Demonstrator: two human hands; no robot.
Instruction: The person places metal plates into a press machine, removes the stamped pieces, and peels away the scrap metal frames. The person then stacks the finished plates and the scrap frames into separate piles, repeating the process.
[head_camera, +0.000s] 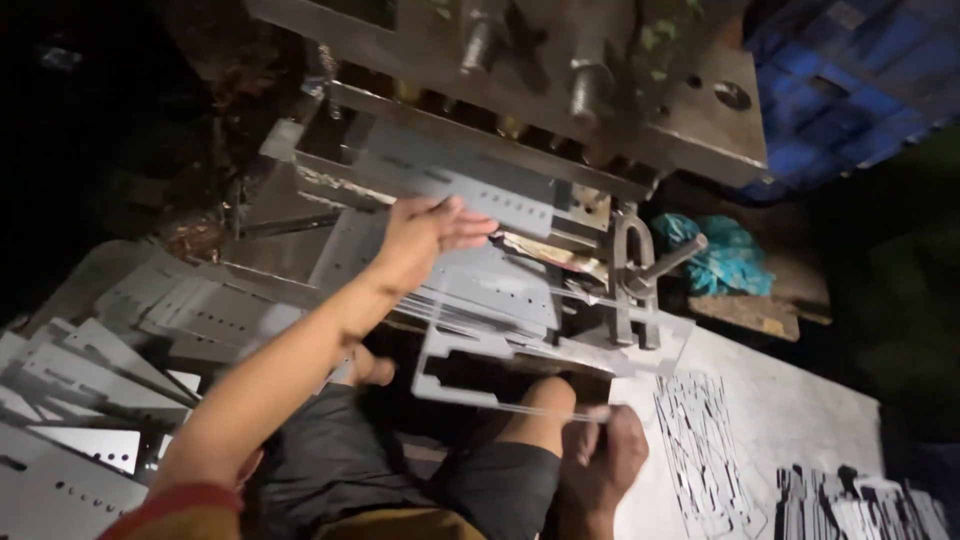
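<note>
So the left hand (425, 235) is lying flat and open-fingered on a punched metal strip (470, 195) that's sitting in the press (560, 90), right under its upper block. The right hand (605, 460) is hanging below the press, pinching the near edge of a cut-out metal sheet (480, 365) that's sticking out from the press bed toward the knees. Stacked punched strips (90, 370) are piling up left of the press, small dark cutouts (700, 440) lying to its lower right.
</note>
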